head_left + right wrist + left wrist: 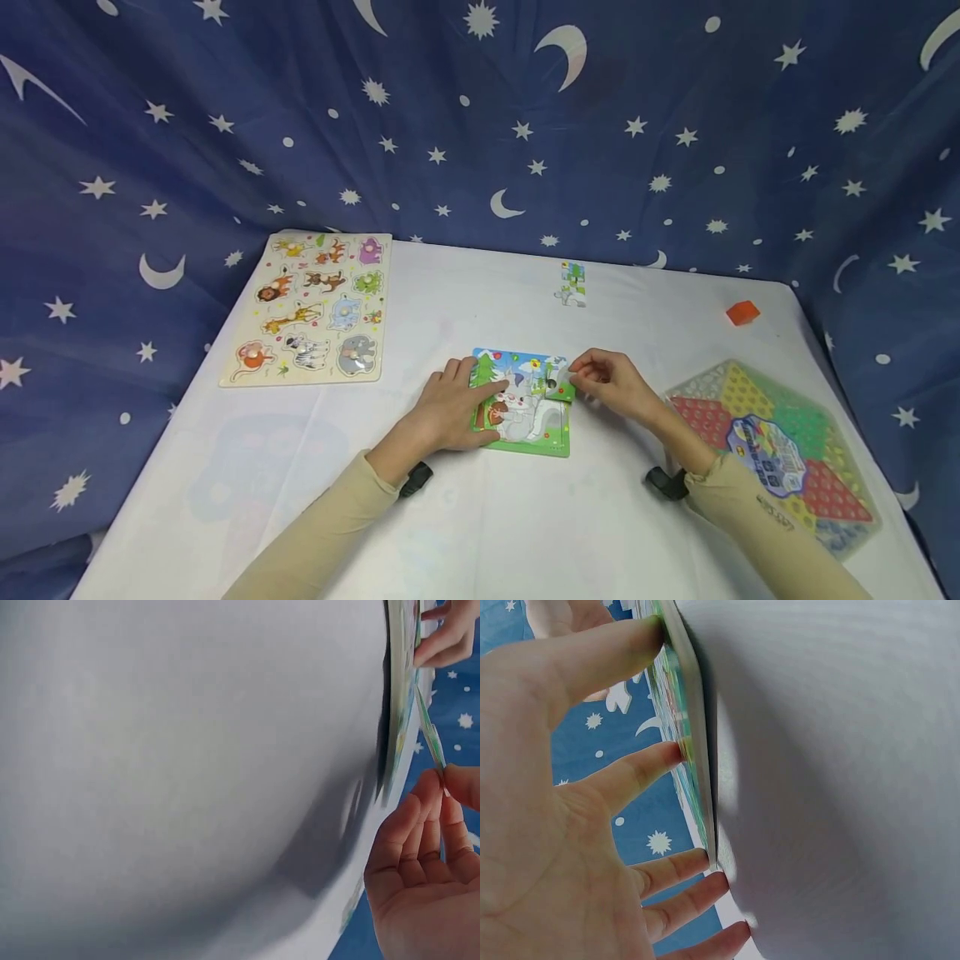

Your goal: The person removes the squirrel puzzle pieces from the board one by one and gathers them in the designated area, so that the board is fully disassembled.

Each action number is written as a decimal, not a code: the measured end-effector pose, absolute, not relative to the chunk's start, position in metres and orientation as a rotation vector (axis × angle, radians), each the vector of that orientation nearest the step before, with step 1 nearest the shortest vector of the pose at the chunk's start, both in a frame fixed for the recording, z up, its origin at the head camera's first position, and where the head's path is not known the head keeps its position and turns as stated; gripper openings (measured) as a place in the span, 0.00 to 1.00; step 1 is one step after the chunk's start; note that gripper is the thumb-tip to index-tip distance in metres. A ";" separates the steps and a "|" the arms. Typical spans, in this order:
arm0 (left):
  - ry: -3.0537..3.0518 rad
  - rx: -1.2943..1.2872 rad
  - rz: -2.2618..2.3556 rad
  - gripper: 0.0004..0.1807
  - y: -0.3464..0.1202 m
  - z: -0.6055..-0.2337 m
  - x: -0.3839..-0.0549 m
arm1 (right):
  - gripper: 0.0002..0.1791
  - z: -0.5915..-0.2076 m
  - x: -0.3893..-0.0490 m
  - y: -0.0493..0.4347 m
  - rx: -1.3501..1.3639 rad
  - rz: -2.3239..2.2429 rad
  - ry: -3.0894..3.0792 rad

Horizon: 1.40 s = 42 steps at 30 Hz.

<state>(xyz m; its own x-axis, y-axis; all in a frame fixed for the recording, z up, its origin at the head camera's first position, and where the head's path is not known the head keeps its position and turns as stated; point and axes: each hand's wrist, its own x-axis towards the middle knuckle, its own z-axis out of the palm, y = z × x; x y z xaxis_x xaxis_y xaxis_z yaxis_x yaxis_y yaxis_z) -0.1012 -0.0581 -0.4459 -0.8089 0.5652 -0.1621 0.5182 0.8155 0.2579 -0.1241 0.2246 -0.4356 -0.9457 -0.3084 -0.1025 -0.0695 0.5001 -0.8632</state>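
Observation:
A small jigsaw board [525, 443] with a squirrel picture and a green lower border lies at the middle of the table. My left hand [447, 408] rests on its left side, fingers spread; in the left wrist view the thumb and index fingertips touch the board's face. At the board's right side, my right hand [611, 381] pinches a green-and-grey puzzle piece [560, 385] between thumb and fingers. The right wrist view shows that piece [433, 739] tilted, its far end right at the board's surface.
Several joined puzzle pieces [572, 285] lie beyond the board. A wooden animal puzzle [258, 333] is at the back left. On the right are an orange block [742, 313] and a hexagonal game board [825, 433], partly under my right forearm. A starry blue curtain [480, 125] hangs behind.

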 end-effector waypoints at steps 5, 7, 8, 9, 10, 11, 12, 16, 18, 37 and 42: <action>2.771 0.837 0.290 0.39 -0.058 -0.448 -0.101 | 0.08 -0.422 -0.126 0.223 -0.282 -1.404 2.522; 2.775 0.838 0.289 0.39 -0.058 -0.448 -0.101 | 0.08 -0.424 -0.131 0.226 -0.271 -1.408 2.529; 2.776 0.837 0.285 0.39 -0.058 -0.448 -0.101 | 0.08 -0.427 -0.134 0.228 -0.264 -1.413 2.531; 2.777 0.837 0.283 0.39 -0.058 -0.448 -0.101 | 0.08 -0.431 -0.138 0.231 -0.259 -1.426 2.529; 2.778 0.837 0.282 0.39 -0.058 -0.448 -0.101 | 0.08 -0.435 -0.142 0.233 -0.249 -1.438 2.526; 2.778 0.838 0.284 0.39 -0.058 -0.448 -0.101 | 0.09 -0.440 -0.147 0.237 -0.238 -1.448 2.525; 2.779 0.840 0.284 0.39 -0.058 -0.448 -0.101 | 0.09 -0.445 -0.151 0.239 -0.228 -1.454 2.528; 2.778 0.842 0.294 0.39 -0.059 -0.447 -0.101 | 0.09 -0.456 -0.167 0.247 -0.225 -1.466 2.552; 2.779 0.840 0.294 0.39 -0.059 -0.447 -0.101 | 0.08 -0.458 -0.173 0.248 -0.221 -1.465 2.568; 2.780 0.835 0.287 0.39 -0.059 -0.448 -0.099 | 0.10 -0.456 -0.212 0.256 -0.075 -1.400 2.626; 2.779 0.833 0.294 0.38 -0.059 -0.448 -0.100 | 0.11 -0.458 -0.221 0.257 -0.006 -1.375 2.627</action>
